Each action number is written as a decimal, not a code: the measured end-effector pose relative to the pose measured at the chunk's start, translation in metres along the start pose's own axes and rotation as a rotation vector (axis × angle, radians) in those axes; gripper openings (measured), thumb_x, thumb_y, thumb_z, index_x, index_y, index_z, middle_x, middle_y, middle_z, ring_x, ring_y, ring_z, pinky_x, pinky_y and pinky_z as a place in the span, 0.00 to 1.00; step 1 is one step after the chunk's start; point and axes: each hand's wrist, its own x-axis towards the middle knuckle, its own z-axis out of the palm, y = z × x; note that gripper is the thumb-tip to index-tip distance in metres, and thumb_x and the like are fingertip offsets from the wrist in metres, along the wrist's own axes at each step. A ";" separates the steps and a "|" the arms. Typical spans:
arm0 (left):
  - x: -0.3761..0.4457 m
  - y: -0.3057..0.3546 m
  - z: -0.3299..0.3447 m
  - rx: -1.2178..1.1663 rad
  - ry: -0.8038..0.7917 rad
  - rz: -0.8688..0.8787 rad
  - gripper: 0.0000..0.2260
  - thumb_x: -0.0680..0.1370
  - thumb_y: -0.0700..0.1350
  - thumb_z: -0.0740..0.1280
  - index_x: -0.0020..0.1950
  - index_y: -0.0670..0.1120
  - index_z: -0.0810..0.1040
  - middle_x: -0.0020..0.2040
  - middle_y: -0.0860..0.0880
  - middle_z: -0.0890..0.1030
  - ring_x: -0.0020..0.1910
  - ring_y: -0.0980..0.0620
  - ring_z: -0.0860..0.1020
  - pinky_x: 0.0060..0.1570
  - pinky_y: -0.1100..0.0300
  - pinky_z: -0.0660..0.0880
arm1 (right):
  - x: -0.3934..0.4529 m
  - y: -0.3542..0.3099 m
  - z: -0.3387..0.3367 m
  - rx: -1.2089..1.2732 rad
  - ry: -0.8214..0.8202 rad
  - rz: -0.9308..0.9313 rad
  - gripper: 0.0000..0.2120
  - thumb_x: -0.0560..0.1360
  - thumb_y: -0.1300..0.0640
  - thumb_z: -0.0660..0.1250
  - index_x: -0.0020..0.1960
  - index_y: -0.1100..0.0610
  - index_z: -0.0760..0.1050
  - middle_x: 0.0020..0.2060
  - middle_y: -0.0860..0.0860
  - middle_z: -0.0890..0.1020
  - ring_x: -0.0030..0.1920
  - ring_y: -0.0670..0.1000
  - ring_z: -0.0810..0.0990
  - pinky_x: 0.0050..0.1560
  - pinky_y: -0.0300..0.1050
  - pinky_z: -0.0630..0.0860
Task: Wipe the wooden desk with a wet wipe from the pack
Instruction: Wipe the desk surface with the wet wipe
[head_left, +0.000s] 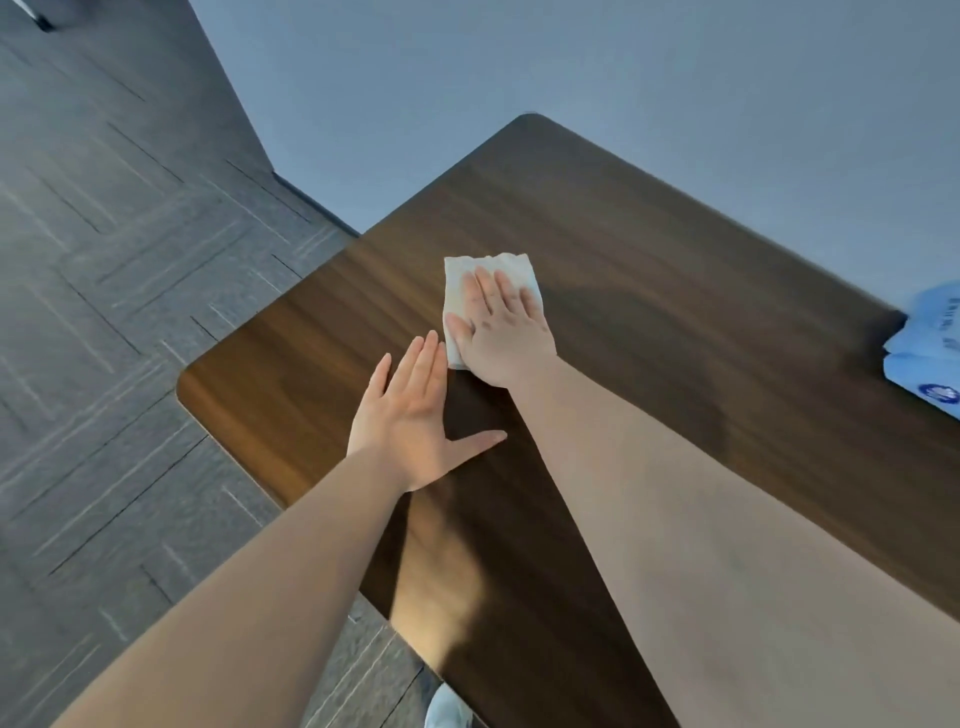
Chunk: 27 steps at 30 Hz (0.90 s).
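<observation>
Pressing flat on the wipe (491, 291), the right hand (498, 332) lies palm down with its fingers spread and straight, not curled around anything. The white wipe sits between that palm and the desk (649, 291), folded into a rough rectangle; its far edge and left edge stick out past the fingertips and the thumb. The left hand (415, 421) rests just beside the right one, nearer the body and slightly to its left, also open and flat on the wood, fingers together and the thumb stretched out to the right toward the right forearm. It touches no wipe. Both bare forearms reach forward from the bottom of the view. Well to the right of the right hand, at the edge of the view, lies a blue pack (930, 358) on the desk, cut off by the frame. To the left of the left hand the desk ends in a rounded corner, with grey carpet (114, 249) below it. Beyond the fingertips, past the far edge, stands a plain wall (571, 62).
</observation>
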 end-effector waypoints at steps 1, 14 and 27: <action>-0.001 -0.001 0.001 -0.007 0.022 0.008 0.52 0.64 0.79 0.37 0.78 0.46 0.46 0.79 0.48 0.48 0.78 0.51 0.44 0.75 0.50 0.43 | 0.010 -0.007 -0.001 -0.002 0.003 -0.015 0.28 0.81 0.44 0.39 0.77 0.53 0.40 0.78 0.50 0.44 0.77 0.51 0.40 0.75 0.53 0.38; 0.000 -0.003 0.003 0.007 0.060 0.014 0.52 0.63 0.78 0.34 0.78 0.46 0.49 0.79 0.49 0.51 0.78 0.49 0.46 0.74 0.50 0.41 | 0.044 -0.026 -0.005 -0.031 -0.004 -0.076 0.28 0.81 0.42 0.39 0.77 0.52 0.39 0.78 0.49 0.43 0.77 0.52 0.40 0.74 0.52 0.38; -0.007 0.060 -0.007 0.184 -0.137 0.228 0.42 0.73 0.71 0.39 0.77 0.43 0.40 0.79 0.48 0.41 0.77 0.52 0.41 0.75 0.55 0.42 | -0.128 0.105 0.007 0.096 0.038 0.275 0.29 0.80 0.41 0.40 0.77 0.51 0.40 0.78 0.46 0.44 0.77 0.48 0.40 0.75 0.49 0.38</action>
